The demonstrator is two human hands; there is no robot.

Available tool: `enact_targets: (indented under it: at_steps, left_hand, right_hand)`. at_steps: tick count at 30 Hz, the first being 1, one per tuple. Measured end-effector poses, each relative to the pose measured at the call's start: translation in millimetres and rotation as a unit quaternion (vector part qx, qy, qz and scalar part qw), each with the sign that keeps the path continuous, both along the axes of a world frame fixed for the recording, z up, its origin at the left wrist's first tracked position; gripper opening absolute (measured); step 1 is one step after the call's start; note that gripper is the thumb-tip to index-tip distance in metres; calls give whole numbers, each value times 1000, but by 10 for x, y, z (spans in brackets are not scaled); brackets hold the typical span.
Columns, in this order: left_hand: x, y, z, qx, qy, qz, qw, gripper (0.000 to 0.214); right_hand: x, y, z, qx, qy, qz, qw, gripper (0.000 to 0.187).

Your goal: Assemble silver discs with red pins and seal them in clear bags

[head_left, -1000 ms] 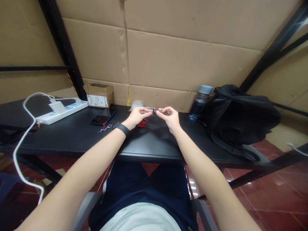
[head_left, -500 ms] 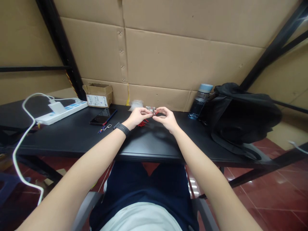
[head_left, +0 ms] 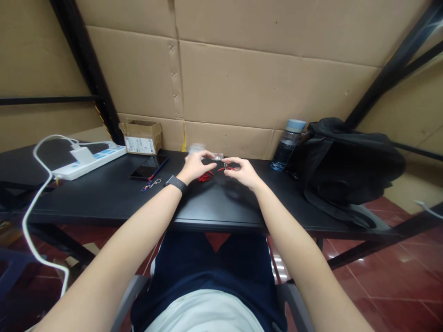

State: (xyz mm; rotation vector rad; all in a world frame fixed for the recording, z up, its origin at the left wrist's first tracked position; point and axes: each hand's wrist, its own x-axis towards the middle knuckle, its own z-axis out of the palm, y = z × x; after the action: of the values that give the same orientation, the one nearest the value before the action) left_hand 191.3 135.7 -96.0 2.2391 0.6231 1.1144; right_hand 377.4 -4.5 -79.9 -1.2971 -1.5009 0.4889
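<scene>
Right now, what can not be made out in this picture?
All in the head view:
The small part pinched by the right hand: too small to identify.
The left hand: motion blur hides whether it holds anything.
The label on the cardboard box: print too small to read.
The red pieces: too small to count.

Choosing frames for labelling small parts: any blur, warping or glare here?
Head view: left hand motion-blurred, right hand sharper; red pieces too small to resolve; wide lens splays the black beams; faint glare on the floor tiles.
</scene>
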Motion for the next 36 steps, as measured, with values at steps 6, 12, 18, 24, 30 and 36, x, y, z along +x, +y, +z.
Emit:
enact_targets:
  at_steps: [6,12,18,24,30,36]
  left_hand:
    - [-495,499,-42,59,160,282,944,28]
    - [-524,705,-205,65,246,190,948,27]
    - [-398,697,-257,63,323,154,931,39]
    - [-393,675,-250,51,356,143,922,46]
    - [-372,616,-222,36,369,147,917,51]
    - [-375,600,-219,41,362,152,919,49]
  right_hand:
    - [118,-23,59,39,23,-42,998,47]
    - [159,-32,66,38,23,-50,998,46]
    - [135,-32,65,39,11,-49,998,44]
    - [128,-49,77,39,4,-44,998,44]
    - [122,-55,77,37,5,-44,998,44]
    - [129,-49,69,37,-1,-41,998,45]
